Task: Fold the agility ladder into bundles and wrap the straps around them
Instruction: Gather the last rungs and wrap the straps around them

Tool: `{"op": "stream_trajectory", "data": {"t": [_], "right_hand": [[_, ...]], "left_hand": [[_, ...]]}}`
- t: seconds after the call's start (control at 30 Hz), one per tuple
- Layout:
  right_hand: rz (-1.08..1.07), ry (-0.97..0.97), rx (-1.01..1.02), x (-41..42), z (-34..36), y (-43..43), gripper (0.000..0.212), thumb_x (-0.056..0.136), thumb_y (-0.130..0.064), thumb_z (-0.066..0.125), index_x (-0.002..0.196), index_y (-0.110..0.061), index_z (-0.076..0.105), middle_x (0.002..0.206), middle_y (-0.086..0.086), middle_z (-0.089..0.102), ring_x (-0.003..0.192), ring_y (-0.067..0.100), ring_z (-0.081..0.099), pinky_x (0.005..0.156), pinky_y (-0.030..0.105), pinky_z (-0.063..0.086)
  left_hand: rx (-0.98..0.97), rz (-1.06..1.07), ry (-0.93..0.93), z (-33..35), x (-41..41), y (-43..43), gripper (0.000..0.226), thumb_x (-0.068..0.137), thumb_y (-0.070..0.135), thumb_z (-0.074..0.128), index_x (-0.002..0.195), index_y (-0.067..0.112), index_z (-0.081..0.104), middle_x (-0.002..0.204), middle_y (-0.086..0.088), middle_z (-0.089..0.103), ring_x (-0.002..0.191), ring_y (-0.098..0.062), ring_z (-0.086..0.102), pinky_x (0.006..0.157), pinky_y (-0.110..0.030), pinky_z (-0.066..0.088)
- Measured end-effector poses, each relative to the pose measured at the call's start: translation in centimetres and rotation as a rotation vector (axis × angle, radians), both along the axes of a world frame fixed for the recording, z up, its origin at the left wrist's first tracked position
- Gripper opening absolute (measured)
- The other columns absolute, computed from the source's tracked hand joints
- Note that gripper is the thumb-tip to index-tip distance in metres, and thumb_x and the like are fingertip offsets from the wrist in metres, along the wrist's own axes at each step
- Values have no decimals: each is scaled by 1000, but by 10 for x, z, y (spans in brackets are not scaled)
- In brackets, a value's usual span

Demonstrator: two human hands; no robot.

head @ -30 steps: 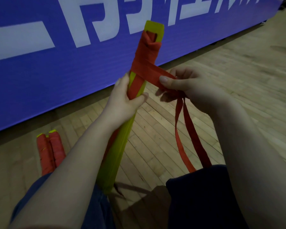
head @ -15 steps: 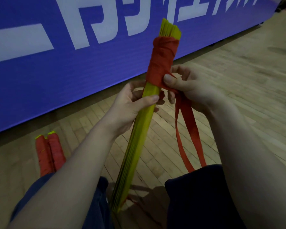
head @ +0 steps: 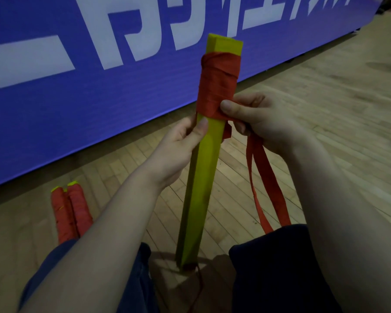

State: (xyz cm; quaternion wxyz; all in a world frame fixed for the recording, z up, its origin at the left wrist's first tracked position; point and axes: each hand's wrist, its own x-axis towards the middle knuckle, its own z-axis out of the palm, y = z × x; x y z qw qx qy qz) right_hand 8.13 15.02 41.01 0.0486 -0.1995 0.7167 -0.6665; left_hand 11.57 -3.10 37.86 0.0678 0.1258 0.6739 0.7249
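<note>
A stack of yellow ladder rungs forms one long bundle (head: 199, 188) that stands nearly upright between my knees, its lower end on the floor. Red strap (head: 217, 86) is wound several times round its upper part. My left hand (head: 178, 145) grips the bundle just below the wrapping, thumb on the front face. My right hand (head: 255, 118) pinches the strap at the lower edge of the wrapping, thumb pressing it against the bundle. The loose strap tail (head: 264, 181) hangs from that hand down to my right knee.
Two bundles fully wrapped in red strap (head: 70, 211) lie side by side on the wooden floor (head: 325, 109) at the left, by my left knee. A blue banner with white letters (head: 77, 86) runs along the floor behind.
The bundle has turned in my left hand, showing a flat face instead of the rung edges. The strap went round again and the wrapping reaches slightly lower. My right hand stays at the wrapping's lower edge.
</note>
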Motion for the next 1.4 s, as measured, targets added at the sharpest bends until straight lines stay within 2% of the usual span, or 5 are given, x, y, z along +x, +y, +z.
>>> {"op": "stream_trajectory", "data": {"t": [0.27,0.5,0.77,1.07,1.4], "right_hand": [[-36,82,78,8,4,-9,26,94,-26,61,91,-2,70,60,8,50,51,13,43,51,23,35],[-121,70,-63,17,6,-36,33,93,-20,63,96,13,65,57,9,47,45,7,45,47,16,39],[28,39,116,20,19,-17,47,85,-37,63,103,6,67,59,8,51,49,16,37,49,31,23],[-136,237,314,13,5,-26,18,93,-15,64,96,2,59,73,4,62,61,7,57,58,21,46],[198,-248,-139,26,12,-25,22,102,-17,40,103,-1,55,74,15,68,73,28,71,73,37,60]], "left_hand": [[-114,281,88,-2,1,6,21,104,30,40,113,27,59,90,6,70,79,-3,66,72,-24,54],[24,299,75,8,6,12,67,92,65,36,134,16,53,117,-5,68,109,-16,66,93,-34,54],[-40,392,104,13,6,12,36,86,61,43,97,30,59,93,0,70,87,-11,70,81,-32,58],[-98,567,173,10,-13,-5,37,96,52,49,77,20,56,60,10,53,55,-7,50,57,-27,43],[-36,568,109,14,-20,-20,46,93,58,51,71,18,56,64,-2,54,60,-13,52,59,-28,43]]}}
